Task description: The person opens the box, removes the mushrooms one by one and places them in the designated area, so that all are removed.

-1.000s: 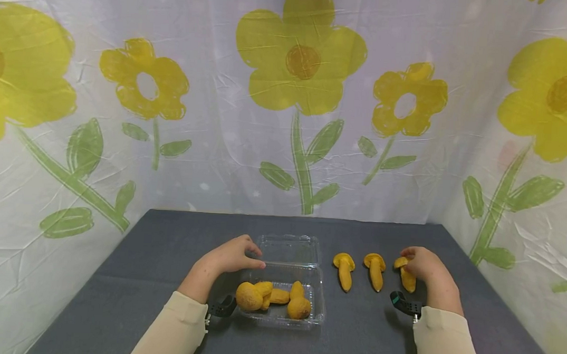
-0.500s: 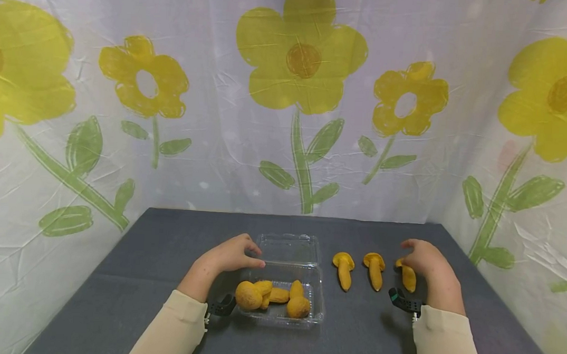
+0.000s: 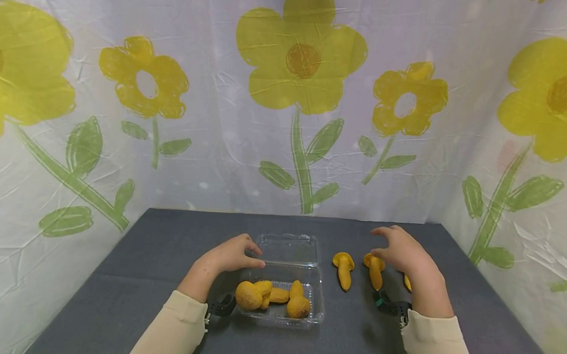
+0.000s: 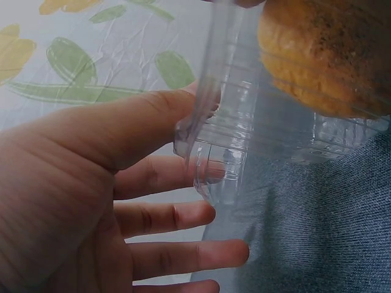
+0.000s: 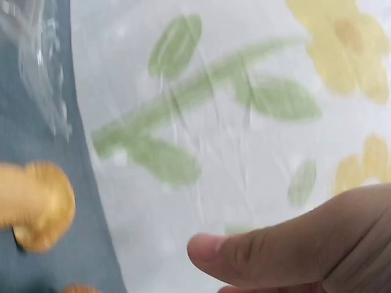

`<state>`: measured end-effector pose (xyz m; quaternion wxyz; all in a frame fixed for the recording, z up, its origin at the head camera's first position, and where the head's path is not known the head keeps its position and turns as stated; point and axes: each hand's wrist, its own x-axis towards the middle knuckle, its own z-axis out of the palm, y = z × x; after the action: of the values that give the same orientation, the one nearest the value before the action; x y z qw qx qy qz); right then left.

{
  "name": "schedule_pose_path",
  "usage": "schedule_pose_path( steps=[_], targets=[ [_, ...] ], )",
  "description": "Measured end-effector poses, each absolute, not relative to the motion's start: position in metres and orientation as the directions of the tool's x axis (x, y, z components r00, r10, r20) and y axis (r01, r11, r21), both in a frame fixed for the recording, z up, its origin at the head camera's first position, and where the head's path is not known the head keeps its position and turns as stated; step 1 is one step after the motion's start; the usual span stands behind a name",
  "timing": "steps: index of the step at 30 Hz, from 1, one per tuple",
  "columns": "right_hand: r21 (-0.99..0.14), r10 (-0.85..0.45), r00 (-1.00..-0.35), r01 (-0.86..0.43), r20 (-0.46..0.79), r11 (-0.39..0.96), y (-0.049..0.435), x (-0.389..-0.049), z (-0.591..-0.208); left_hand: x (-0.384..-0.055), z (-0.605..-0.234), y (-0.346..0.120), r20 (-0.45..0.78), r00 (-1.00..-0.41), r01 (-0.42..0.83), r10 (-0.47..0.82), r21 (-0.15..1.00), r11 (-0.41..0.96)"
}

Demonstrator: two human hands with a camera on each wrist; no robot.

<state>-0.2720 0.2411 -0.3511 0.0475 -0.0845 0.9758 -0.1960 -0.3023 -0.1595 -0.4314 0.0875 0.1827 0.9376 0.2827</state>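
My left hand [image 3: 230, 255] is at the left side of a clear plastic clamshell box [image 3: 320, 287]. In the left wrist view, the thumb [image 4: 162, 110] lies at the box edge and the other fingers are nearly straight. Inside the box lie several orange-yellow mushrooms [image 3: 299, 307], one round cap [image 4: 324, 55] looming close in that view. My right hand [image 3: 406, 251] is over the table with thumb and fingers apart and nothing between them. It overlaps the middle mushroom [image 3: 376, 276] of a row of three and partly hides the right mushroom [image 3: 407, 283]. The left mushroom [image 3: 344, 272] is fully visible.
The box's lid [image 3: 289, 249] lies folded back, away from the person. A dark grey cloth [image 3: 186, 231] covers the table. White curtains with printed yellow flowers [image 3: 303, 61] stand behind it and on both sides. Each wrist wears a black strap [image 3: 392, 307].
My right hand has lifted off the right mushroom, leaving it on the table, and moved left over the middle one. My left hand and the box have kept their places.
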Motion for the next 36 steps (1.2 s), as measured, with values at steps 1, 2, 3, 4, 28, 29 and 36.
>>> schedule_pose_path(
  steps=[1,2,3,4,28,29,36],
  targets=[
    [-0.386,-0.200,-0.978,-0.165,-0.054,0.908,0.236,-0.271,-0.350,-0.302,-0.431,-0.159,-0.060,-0.918,0.293,0.391,0.562,0.774],
    [-0.380,-0.216,-0.975,-0.183,-0.047,0.907,0.230,-0.270,-0.350,-0.302,-0.431,-0.159,-0.060,-0.919,0.292,0.391,0.563,0.773],
    [-0.370,-0.231,-0.972,-0.200,-0.041,0.907,0.225,-0.269,-0.350,-0.302,-0.431,-0.159,-0.060,-0.919,0.291,0.389,0.563,0.773],
    [-0.362,-0.244,-0.969,-0.216,-0.034,0.907,0.220,-0.268,-0.350,-0.302,-0.431,-0.159,-0.059,-0.920,0.290,0.388,0.563,0.774],
    [-0.300,-0.522,-0.852,-0.486,-0.050,0.821,0.133,-0.241,-0.367,-0.303,-0.433,-0.159,-0.067,-0.917,0.289,0.392,0.566,0.772],
    [-0.313,-0.533,-0.844,-0.490,-0.065,0.814,0.131,-0.240,-0.367,-0.303,-0.433,-0.159,-0.067,-0.918,0.288,0.391,0.567,0.772],
    [-0.385,-0.615,-0.775,-0.528,-0.145,0.757,0.121,-0.238,-0.369,-0.304,-0.433,-0.159,-0.069,-0.919,0.285,0.388,0.563,0.776]
  ],
)
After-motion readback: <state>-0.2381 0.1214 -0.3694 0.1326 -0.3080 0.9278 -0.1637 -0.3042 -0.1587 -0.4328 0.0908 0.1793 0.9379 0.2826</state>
